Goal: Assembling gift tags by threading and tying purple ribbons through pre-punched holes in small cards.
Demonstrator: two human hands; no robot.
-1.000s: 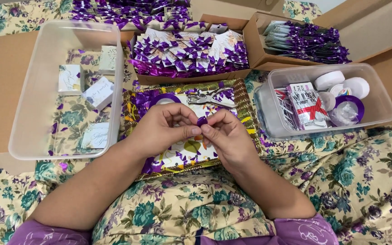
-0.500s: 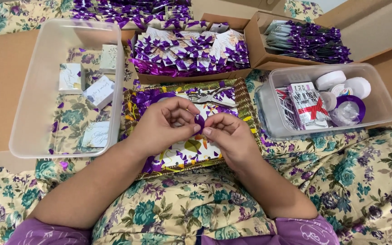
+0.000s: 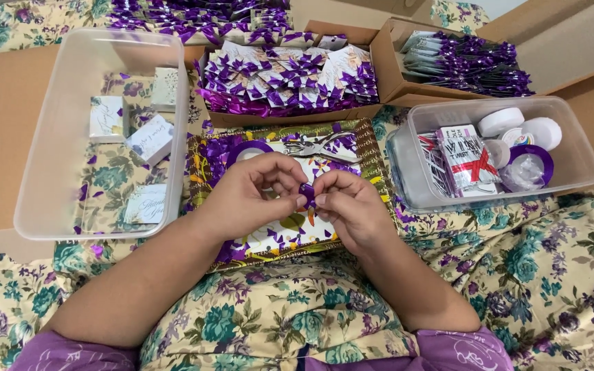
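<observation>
A small piece of purple ribbon [image 3: 306, 194] is pinched between the fingertips of my left hand [image 3: 245, 196] and my right hand [image 3: 349, 209], folded into a loop. Both hands hover over a patterned tray [image 3: 372, 168] strewn with purple ribbon scraps. Metal pliers-like punch [image 3: 319, 148] lies on the tray just beyond my fingers, beside a purple ribbon roll [image 3: 245, 148].
A clear plastic bin [image 3: 49, 137] on the left holds a few small white cards. A clear bin [image 3: 572, 158] on the right holds tape rolls and packets. Cardboard boxes [image 3: 290, 115] at the back are full of cards with purple bows. Floral cloth covers my lap.
My fingers have shifted slightly on the ribbon, folding it tighter between both hands. Nothing else has moved.
</observation>
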